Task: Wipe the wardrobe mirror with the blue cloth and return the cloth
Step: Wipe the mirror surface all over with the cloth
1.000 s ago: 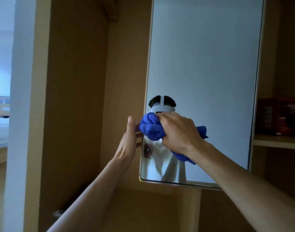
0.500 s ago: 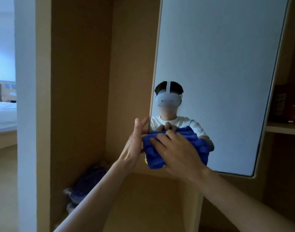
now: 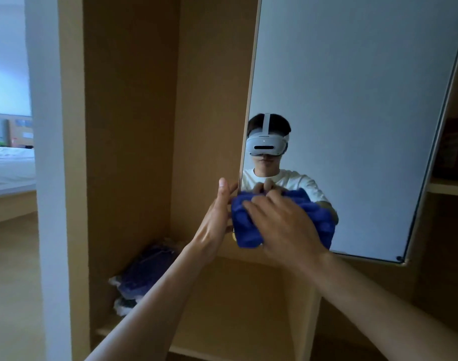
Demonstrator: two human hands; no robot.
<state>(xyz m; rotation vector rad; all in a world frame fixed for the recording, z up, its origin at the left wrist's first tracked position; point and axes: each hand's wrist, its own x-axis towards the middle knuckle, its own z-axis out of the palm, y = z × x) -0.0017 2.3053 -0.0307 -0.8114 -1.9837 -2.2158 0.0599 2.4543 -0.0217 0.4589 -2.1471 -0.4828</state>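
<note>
The wardrobe mirror (image 3: 353, 100) is a tall panel on an open door, tilted in my view. A bunched blue cloth (image 3: 245, 225) lies against the mirror's lower left corner. My right hand (image 3: 282, 227) presses the cloth onto the glass with fingers spread over it. My left hand (image 3: 217, 212) holds the mirror's left edge, thumb on the front side, fingers behind the door. The glass reflects a person in a white shirt wearing a headset, and the cloth.
Inside the open wooden wardrobe, a bluish bundle (image 3: 142, 280) lies on the lower shelf. A shelf (image 3: 446, 188) with dark items sits right of the mirror. A white post (image 3: 48, 178) and a bed (image 3: 9, 168) are at the left.
The cloth and my right hand slid down the mirror from beside the left edge to the bottom left corner. My left hand followed down the edge. My view dropped and moved closer.
</note>
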